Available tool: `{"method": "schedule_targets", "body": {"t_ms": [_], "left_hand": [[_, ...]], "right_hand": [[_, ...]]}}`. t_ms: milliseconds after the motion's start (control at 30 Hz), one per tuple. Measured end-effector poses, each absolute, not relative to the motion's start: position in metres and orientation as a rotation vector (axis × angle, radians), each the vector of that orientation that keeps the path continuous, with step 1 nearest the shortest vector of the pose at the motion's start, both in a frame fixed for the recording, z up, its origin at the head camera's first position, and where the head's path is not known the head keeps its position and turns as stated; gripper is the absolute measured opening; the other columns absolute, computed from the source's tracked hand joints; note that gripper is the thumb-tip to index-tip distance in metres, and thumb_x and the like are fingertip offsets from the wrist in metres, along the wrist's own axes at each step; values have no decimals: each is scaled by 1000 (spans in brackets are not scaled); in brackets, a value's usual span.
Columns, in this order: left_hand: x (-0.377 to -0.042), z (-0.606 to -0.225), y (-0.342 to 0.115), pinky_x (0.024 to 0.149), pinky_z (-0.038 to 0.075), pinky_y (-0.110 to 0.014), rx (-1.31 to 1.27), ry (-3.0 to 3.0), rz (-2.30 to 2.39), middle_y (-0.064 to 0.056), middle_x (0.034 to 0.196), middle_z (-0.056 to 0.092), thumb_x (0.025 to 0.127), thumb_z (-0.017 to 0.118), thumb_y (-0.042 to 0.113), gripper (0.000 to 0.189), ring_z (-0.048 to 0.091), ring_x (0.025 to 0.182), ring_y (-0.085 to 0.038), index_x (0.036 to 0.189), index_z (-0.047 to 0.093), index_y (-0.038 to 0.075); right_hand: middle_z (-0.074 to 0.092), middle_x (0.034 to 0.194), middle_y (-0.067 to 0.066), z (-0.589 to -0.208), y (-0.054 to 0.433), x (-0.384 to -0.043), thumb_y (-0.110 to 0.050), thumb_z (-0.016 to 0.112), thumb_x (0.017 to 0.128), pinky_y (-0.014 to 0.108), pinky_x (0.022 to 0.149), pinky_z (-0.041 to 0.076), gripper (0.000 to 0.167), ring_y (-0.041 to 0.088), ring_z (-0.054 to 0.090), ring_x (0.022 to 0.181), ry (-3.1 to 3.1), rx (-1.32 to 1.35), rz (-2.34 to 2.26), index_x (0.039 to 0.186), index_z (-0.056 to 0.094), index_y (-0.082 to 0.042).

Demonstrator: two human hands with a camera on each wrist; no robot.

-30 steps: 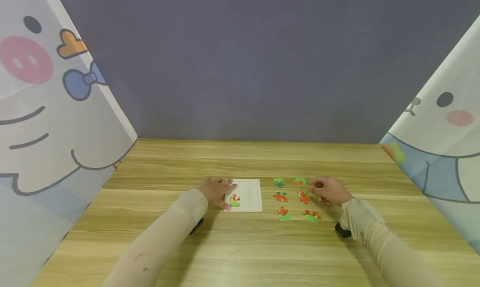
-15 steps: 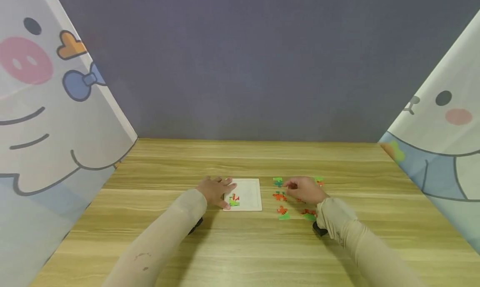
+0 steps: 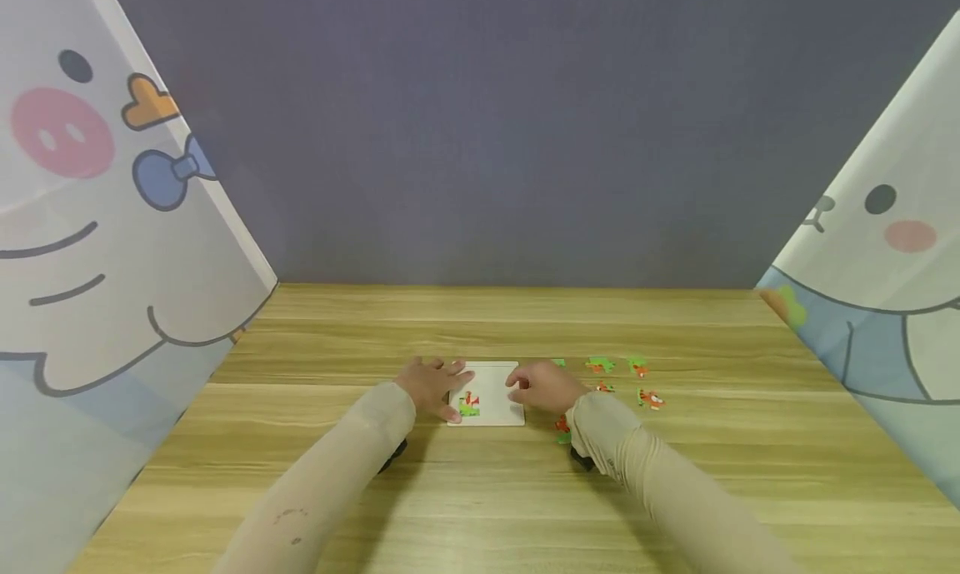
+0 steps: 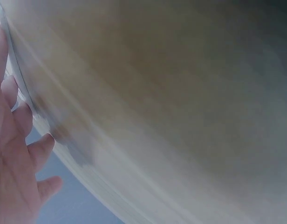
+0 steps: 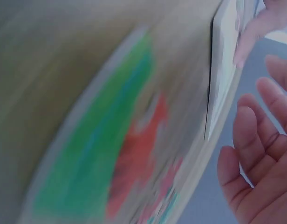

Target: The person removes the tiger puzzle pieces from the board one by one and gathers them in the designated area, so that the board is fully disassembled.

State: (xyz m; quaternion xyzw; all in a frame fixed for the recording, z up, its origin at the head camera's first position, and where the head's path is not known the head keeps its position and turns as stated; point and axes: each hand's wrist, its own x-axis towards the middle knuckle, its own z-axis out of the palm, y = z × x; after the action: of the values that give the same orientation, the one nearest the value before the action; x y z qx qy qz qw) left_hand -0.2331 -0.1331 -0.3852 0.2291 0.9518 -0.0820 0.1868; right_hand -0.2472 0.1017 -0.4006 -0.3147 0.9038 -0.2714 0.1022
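A white puzzle tray [image 3: 492, 382] lies on the wooden table, with a green-and-red puzzle piece [image 3: 469, 404] in its lower left. My left hand [image 3: 431, 386] rests across the tray's left edge, fingers spread over it. At the tray's right edge is my right hand [image 3: 549, 386], its fingers loosely bent; in the right wrist view no piece shows in those fingers [image 5: 248, 135]. Loose pieces lie to the right, among them an orange-and-green piece [image 3: 600, 365] and an orange piece [image 3: 651, 399]. Others are partly hidden under my right hand and sleeve.
The wooden table [image 3: 480, 491] extends around the tray. A dark grey panel [image 3: 517, 141] stands at the back. Cartoon-printed panels [image 3: 67, 257] flank both sides. A green-and-orange piece [image 5: 97, 135] looms blurred in the right wrist view.
My right hand has moved left from the loose pieces to the tray's right edge, uncovering pieces on the far right. My left hand stays on the tray.
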Motion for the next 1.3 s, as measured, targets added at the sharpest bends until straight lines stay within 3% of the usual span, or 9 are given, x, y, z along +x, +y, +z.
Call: {"method": "schedule_targets", "body": {"t_ms": [433, 533, 633, 767, 967, 1100, 1300], "left_hand": [[-230, -379, -127, 118, 26, -49, 628, 2691, -301, 8, 164, 24, 87, 59, 61, 84, 30, 148, -24, 158, 28, 31], [-231, -380, -127, 119, 25, -48, 619, 2691, -302, 9, 164, 23, 87, 59, 61, 84, 30, 148, -23, 159, 28, 32], [-232, -381, -128, 119, 25, -49, 624, 2697, -299, 8, 164, 24, 87, 59, 61, 83, 30, 148, -23, 158, 29, 31], [-233, -384, -130, 119, 25, -50, 620, 2704, -292, 6, 164, 25, 86, 61, 60, 83, 30, 148, -24, 158, 31, 30], [-232, -384, -130, 118, 26, -49, 608, 2701, -315, 7, 164, 25, 86, 60, 61, 82, 31, 148, -24, 157, 32, 31], [-231, -382, -128, 118, 26, -48, 611, 2685, -342, 9, 164, 24, 86, 59, 62, 83, 31, 148, -22, 158, 31, 32], [-232, -384, -128, 117, 29, -47, 602, 2689, -343, 9, 164, 25, 86, 60, 62, 83, 32, 147, -21, 158, 30, 33]], "right_hand": [[56, 68, -4, -411, 56, -251, -9, 68, 89, 24, 59, 42, 26, 7, 44, 58, 2665, -972, -639, 113, 71, 0], [61, 69, 3, -410, 51, -252, -9, 68, 90, 28, 61, 44, 28, 11, 46, 59, 2648, -964, -638, 116, 70, 1], [72, 89, 10, -408, 46, -252, -11, 69, 90, 35, 76, 53, 32, 17, 60, 74, 2648, -914, -592, 120, 69, 1], [72, 114, 12, -405, 38, -250, -14, 71, 88, 43, 94, 52, 37, 24, 67, 101, 2626, -898, -520, 123, 69, 0], [73, 95, 8, -404, 33, -248, -10, 74, 84, 36, 78, 54, 35, 17, 64, 80, 2629, -925, -498, 117, 70, 0], [72, 93, 8, -410, 36, -251, -9, 75, 84, 36, 78, 56, 33, 17, 64, 79, 2589, -862, -595, 115, 67, 1], [64, 79, 1, -413, 41, -255, -5, 69, 89, 25, 65, 48, 7, 11, 53, 67, 2533, -781, -875, 94, 64, -3]]}}
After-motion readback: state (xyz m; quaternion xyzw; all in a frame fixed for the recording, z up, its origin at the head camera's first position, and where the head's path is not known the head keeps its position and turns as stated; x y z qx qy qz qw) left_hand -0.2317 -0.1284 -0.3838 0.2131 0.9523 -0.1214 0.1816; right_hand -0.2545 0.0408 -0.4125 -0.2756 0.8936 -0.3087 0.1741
